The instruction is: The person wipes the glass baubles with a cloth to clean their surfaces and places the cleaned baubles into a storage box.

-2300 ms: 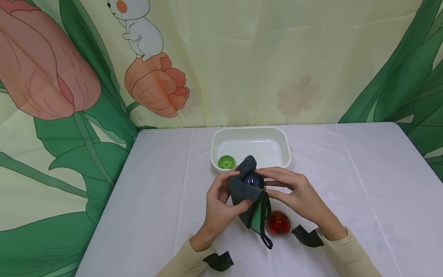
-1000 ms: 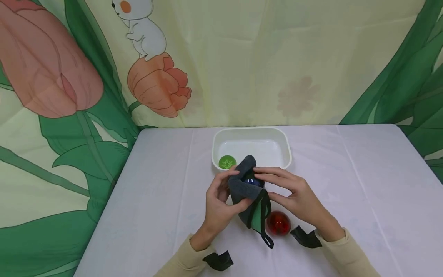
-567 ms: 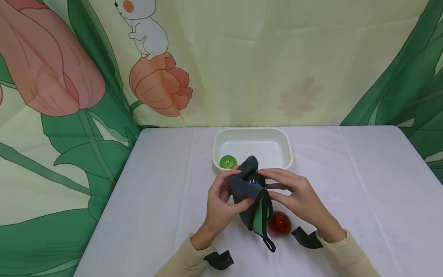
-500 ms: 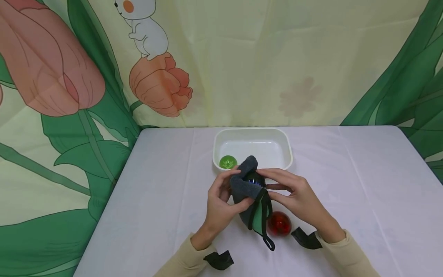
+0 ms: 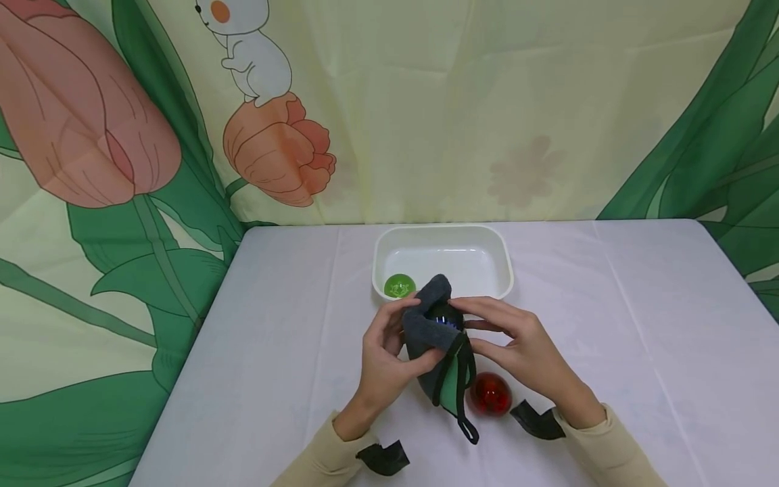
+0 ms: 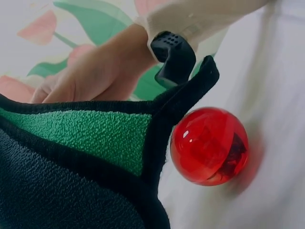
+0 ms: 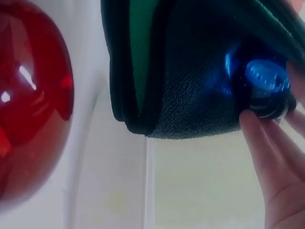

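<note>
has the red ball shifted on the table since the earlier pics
No: in the head view, the translucent red ball lies in the same place relative to the white tray.

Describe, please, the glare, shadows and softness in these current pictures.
Head: glare streak inside the white rectangular tray; left wrist: small highlights on the transparent red ball, reddish shadow beside it; right wrist: soft, blue glow on dark terry cloth.

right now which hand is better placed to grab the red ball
Likely the right hand: the red ball lies on its side of the cloth, though that hand holds the blue object; the left hand grips the cloth.
</note>
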A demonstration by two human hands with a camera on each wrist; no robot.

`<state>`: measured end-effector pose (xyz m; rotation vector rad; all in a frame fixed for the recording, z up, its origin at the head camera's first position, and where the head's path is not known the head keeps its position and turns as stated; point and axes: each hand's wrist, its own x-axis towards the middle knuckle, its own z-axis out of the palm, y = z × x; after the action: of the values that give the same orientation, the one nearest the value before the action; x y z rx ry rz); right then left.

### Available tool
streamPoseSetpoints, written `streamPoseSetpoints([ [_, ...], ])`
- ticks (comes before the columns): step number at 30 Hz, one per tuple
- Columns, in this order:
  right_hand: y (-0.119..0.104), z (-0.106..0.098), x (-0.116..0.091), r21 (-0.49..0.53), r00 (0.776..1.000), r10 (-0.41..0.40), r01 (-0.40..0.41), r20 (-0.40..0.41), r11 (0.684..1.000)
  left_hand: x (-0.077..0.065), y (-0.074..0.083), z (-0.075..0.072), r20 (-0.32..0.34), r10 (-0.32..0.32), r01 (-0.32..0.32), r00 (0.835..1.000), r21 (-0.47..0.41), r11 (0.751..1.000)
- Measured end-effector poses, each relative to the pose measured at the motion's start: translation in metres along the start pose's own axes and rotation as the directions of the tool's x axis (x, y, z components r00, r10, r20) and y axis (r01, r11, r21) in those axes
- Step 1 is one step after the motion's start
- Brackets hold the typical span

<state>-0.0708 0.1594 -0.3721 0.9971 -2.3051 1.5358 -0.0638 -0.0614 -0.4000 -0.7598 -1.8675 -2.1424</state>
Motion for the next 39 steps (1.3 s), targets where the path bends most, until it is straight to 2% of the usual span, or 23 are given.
streamPoseSetpoints([
  [4,-0.0012,-0.0029,0.0014,-0.042,0.997,-0.071,0.071,-0.002,0.997,-0.0004,-0.0005,0.0008,-0.017,0.013,-0.013,1.000,-0.003,1.000],
  [8,0.0014,-0.0037,0.0025,-0.081,0.982,-0.188,0.187,0.002,0.979,-0.0011,-0.0014,0.0016,-0.031,0.013,-0.014,0.999,-0.019,1.000],
  [11,0.0041,-0.0027,0.0032,-0.078,0.971,-0.237,0.238,0.018,0.968,-0.0016,-0.0022,0.0020,-0.036,0.009,-0.010,0.999,-0.031,0.999],
  [14,0.0053,-0.0024,0.0035,-0.077,0.967,-0.254,0.255,0.018,0.964,-0.0020,-0.0027,0.0023,-0.036,-0.008,0.007,0.999,-0.039,0.999],
  [18,0.0037,-0.0029,0.0027,-0.079,0.971,-0.237,0.237,0.011,0.968,-0.0023,-0.0030,0.0030,-0.030,-0.032,0.031,0.999,-0.032,0.999],
  [24,0.0002,-0.0020,-0.0001,-0.019,0.998,-0.069,0.069,-0.007,0.997,-0.0032,-0.0017,0.0047,-0.021,-0.051,0.051,0.998,-0.010,0.999],
  [27,-0.0009,-0.0011,-0.0006,0.017,1.000,-0.005,0.005,-0.019,1.000,-0.0036,-0.0014,0.0051,-0.022,-0.057,0.057,0.998,-0.002,0.998],
  [29,-0.0016,-0.0012,-0.0006,0.005,1.000,0.014,-0.013,-0.020,1.000,-0.0037,-0.0015,0.0051,-0.027,-0.057,0.057,0.998,-0.005,0.998],
  [34,-0.0030,-0.0035,0.0009,-0.029,1.000,0.008,-0.008,0.007,1.000,-0.0032,-0.0026,0.0042,-0.037,-0.043,0.042,0.998,-0.018,0.999],
  [39,-0.0009,-0.0046,0.0010,-0.085,0.998,-0.064,0.066,0.028,0.994,-0.0024,-0.0027,0.0031,-0.044,-0.020,0.018,0.999,-0.032,0.999],
])
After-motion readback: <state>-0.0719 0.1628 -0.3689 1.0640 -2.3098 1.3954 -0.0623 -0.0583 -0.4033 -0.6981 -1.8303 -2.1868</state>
